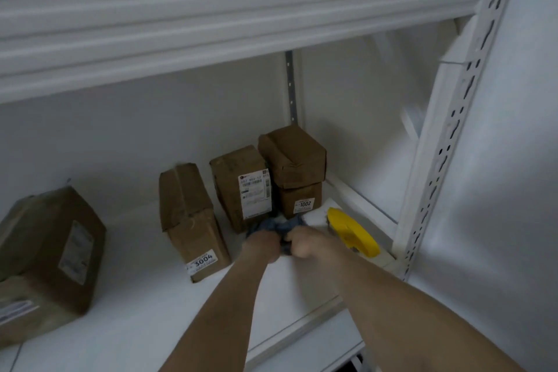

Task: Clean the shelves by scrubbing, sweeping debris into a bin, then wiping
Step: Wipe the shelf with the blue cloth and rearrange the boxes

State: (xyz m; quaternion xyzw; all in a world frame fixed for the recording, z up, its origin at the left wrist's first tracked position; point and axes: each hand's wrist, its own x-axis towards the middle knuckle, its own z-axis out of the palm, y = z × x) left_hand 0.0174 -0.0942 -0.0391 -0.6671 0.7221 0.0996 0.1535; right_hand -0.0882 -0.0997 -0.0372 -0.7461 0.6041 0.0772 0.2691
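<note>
Both hands are on the shelf at its right end. The left hand and the right hand sit side by side, almost touching. Each has its fingers curled tightly into a bunched blue-grey cloth.

The cloth lies on the shelf surface. Most of it is just beyond the knuckles on the far side, and its bunched length runs left to right. Its far edge lies at the foot of the labelled box and of the box marked 1002, which carries another box on top. We cannot tell whether the cloth touches them.

Both hands are equally close to the cloth, so neither arm has the advantage. In our judgement, the boxes leave no room to push further away. A wiping stroke would have to pull back to the near edge or run left past the box marked 3004, where the shelf is bare.

A yellow tool lies just right of the right hand, its long axis running from far left to near right. The blur keeps us from saying what kind of tool it is. It is nearer the right hand, close to the upright post, and would obstruct a stroke to the right. We judge that the wiping stage is in progress.
</note>
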